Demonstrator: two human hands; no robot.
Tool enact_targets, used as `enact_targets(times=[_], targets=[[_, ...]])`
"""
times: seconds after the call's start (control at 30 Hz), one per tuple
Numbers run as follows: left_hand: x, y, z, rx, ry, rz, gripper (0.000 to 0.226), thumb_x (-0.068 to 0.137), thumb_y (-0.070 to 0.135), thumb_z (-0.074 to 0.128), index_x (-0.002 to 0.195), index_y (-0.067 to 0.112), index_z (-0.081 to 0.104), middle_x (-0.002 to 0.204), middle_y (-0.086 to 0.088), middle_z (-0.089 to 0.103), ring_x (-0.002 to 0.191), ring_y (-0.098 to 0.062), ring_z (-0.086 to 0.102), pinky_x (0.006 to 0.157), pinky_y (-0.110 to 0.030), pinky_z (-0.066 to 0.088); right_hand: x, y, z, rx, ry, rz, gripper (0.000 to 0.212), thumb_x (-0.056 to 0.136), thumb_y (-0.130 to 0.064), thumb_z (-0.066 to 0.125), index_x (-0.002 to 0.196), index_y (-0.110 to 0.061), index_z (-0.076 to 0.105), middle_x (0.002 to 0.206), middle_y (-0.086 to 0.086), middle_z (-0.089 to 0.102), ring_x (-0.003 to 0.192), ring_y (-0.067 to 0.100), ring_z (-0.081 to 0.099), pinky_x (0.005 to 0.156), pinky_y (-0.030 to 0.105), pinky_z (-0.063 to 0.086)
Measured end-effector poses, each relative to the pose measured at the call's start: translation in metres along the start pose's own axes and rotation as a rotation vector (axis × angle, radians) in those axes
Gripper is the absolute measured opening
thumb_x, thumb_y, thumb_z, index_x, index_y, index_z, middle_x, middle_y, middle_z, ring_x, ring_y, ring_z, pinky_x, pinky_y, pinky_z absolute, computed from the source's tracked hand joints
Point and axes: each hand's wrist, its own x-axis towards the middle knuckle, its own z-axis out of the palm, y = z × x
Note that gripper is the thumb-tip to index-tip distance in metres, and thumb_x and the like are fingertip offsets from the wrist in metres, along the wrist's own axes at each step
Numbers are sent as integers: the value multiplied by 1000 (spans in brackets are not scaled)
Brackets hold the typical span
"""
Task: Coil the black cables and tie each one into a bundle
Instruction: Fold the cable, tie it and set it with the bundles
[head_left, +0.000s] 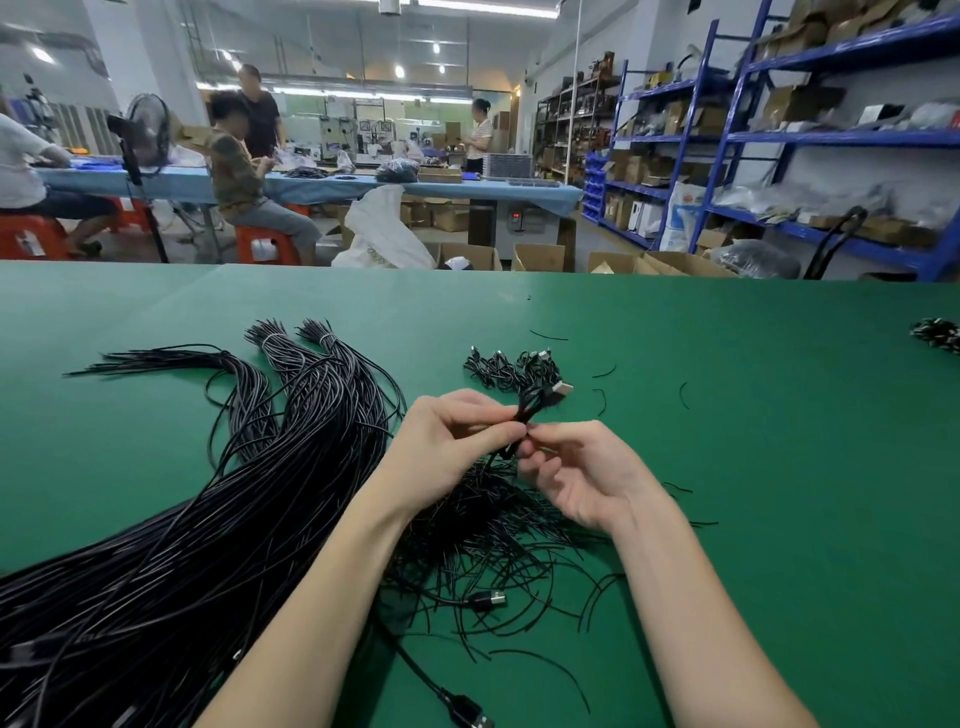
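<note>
My left hand (447, 441) grips a coiled black cable (530, 408) above the green table (727, 415), its silver USB plug (562, 388) sticking up to the right. My right hand (576, 475) pinches a thin black tie at the coil's middle, fingertip to fingertip with the left. A large sheaf of long black cables (208, 519) lies to the left, two of its far ends banded in white. Beneath my hands lies a heap of short black twist ties (493, 530). Several tied bundles (511, 366) sit just beyond my hands.
A loose cable with a USB plug (488, 600) lies between my forearms, and another plug (467, 714) rests at the near edge. Stray ties dot the table's right side. A dark bundle (937, 335) sits at the far right edge. People work at a blue bench (311, 187) behind.
</note>
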Motion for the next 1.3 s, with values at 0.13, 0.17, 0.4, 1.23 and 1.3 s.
enact_targets(times=[0.13, 0.17, 0.4, 1.23, 1.3], targets=[[4, 4, -3, -123, 70, -174, 29, 77, 26, 83, 103, 13, 79, 86, 1, 78, 82, -8, 72, 78, -16, 52, 1, 1, 6, -221, 30, -154, 9, 88, -12, 72, 81, -8, 77, 76, 2, 69, 57, 6, 59, 44, 13, 47], [5, 4, -3, -221, 101, -267, 36, 73, 28, 83, 103, 9, 78, 84, -1, 78, 79, -10, 70, 78, -18, 52, 2, 0, 6, -412, 112, -279, 6, 91, -14, 73, 89, -11, 77, 82, 1, 74, 60, 7, 62, 50, 16, 51], [5, 1, 0, -541, 128, -490, 26, 66, 26, 84, 86, 10, 81, 85, -4, 75, 68, -10, 66, 64, -19, 55, -3, -2, 1, -1205, 352, -891, 9, 82, -42, 82, 89, -40, 79, 88, -33, 72, 64, 3, 64, 68, 12, 52], [2, 2, -3, -179, 55, -233, 33, 70, 31, 84, 98, 14, 81, 97, -8, 79, 91, -15, 71, 82, -22, 55, 0, 2, 10, -261, 58, -148, 18, 99, -19, 64, 85, -8, 68, 68, -1, 62, 49, 4, 51, 36, 12, 35], [2, 1, -4, -310, 46, -317, 39, 67, 32, 85, 98, 8, 81, 101, -16, 77, 90, -21, 72, 83, -26, 56, 0, 1, 9, -467, 86, -250, 15, 99, -21, 66, 92, -9, 71, 74, -2, 70, 53, 5, 57, 41, 14, 40]])
